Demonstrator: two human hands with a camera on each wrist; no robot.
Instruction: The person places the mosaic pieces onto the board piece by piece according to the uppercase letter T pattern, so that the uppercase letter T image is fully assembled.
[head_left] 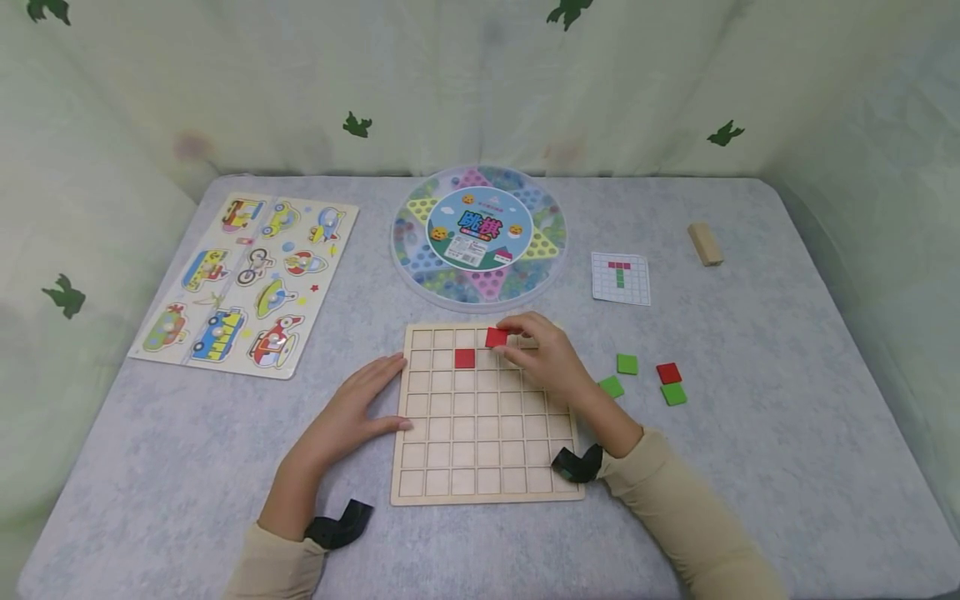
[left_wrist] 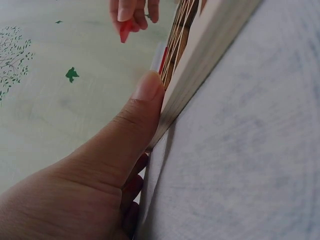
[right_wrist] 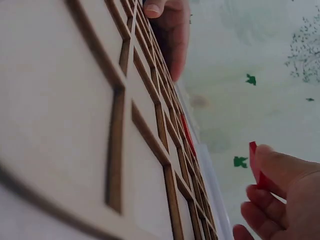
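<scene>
A wooden grid board [head_left: 487, 429] lies flat in the middle of the table. One red square tile [head_left: 465, 358] sits in a cell of its second row. My right hand [head_left: 551, 354] pinches another red tile [head_left: 496, 337] between thumb and fingertips, above the top rows; the right wrist view shows this red tile [right_wrist: 257, 167] raised off the grid. My left hand [head_left: 360, 408] rests against the board's left edge, fingers straight and thumb spread apart. In the left wrist view the left thumb [left_wrist: 147, 87] touches the board's side [left_wrist: 200, 60].
Right of the board lie a loose red tile [head_left: 669, 372] and several green tiles [head_left: 627, 364]. Behind them are a pattern card [head_left: 621, 292] and a wooden block [head_left: 705, 244]. A round Chinese checkers box [head_left: 480, 237] stands behind the board, a vehicle puzzle [head_left: 300, 358] at far left.
</scene>
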